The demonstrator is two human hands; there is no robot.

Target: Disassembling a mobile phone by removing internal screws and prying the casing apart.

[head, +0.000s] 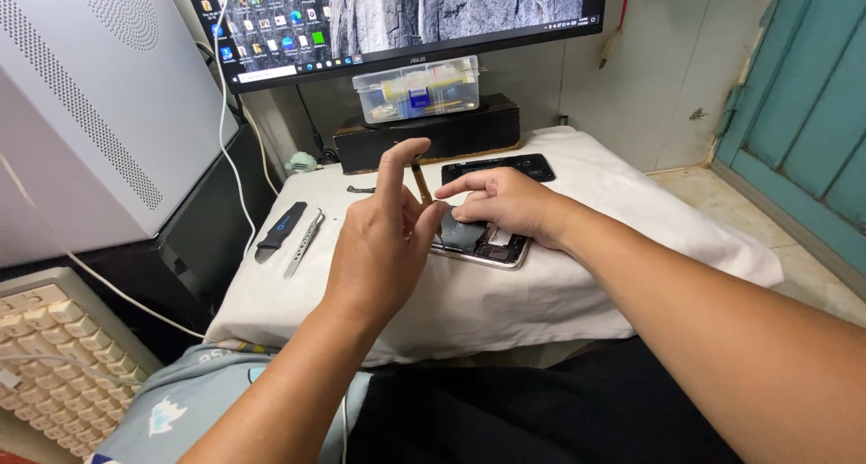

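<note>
An opened phone (492, 246), its insides showing, lies on a white cloth-covered table (577, 284). My right hand (505, 202) rests on it with curled fingers and holds it down. My left hand (383, 238) hovers just left of the phone. Its forefinger is raised, and the other fingers pinch a thin brown-handled tool (421, 183) that points up and away. The tool's tip is hidden behind my hands. A black phone panel (498, 168) lies flat just behind the phone.
A black pry tool (280, 228) and metal tweezers (304, 244) lie at the table's left. A clear plastic box (417, 90) sits on a black box (424, 137) under a monitor (397, 13). White computer case (99, 94) and keyboard (54, 356) at left.
</note>
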